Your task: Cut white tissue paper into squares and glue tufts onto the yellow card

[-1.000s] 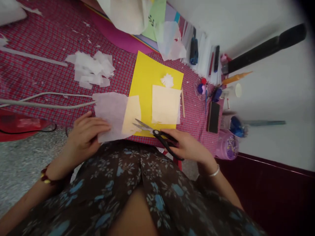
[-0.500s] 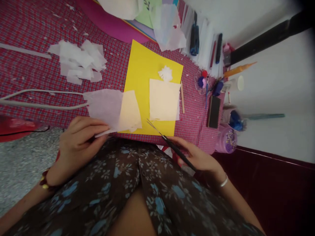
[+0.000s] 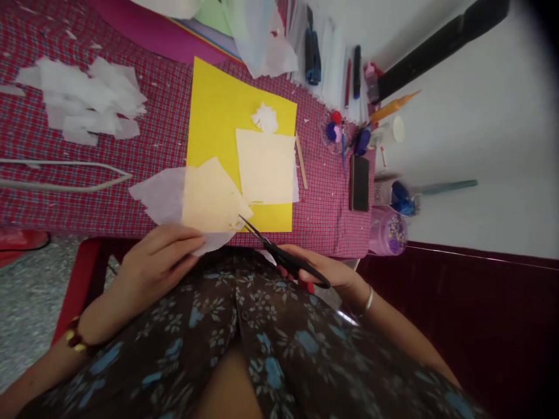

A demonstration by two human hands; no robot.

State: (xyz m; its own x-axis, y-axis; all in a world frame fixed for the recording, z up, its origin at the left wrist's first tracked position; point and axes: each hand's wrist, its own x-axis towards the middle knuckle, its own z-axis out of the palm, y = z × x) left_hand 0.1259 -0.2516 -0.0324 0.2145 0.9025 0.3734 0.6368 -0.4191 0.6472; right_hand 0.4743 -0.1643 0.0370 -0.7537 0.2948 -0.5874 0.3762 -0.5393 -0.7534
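Note:
My left hand [image 3: 161, 259] pinches the near edge of a thin white sheet of tissue paper [image 3: 209, 195], which lies partly on yellow paper [image 3: 213, 110] and partly on the checked cloth. In my right hand [image 3: 310, 267] is a pair of black-handled scissors [image 3: 279, 253]. Its blades point up and left, with the tips at the sheet's right corner. On the yellow paper rest a stack of square white sheets [image 3: 266, 166] and a crinkled white paper flower [image 3: 265, 118]. A thin wooden stick [image 3: 301, 160] lies just right of the stack.
White paper pieces [image 3: 87, 99] are heaped at the left, above a white cable [image 3: 65, 174]. Coloured sheets [image 3: 174, 35] lie at the back. Along the right are a phone [image 3: 359, 183], a lidded purple tub [image 3: 388, 233] and markers [image 3: 357, 73].
The sheet in my left hand has turned and slid further over the yellow paper. My right hand has brought the scissors to its corner. The whole view has shifted.

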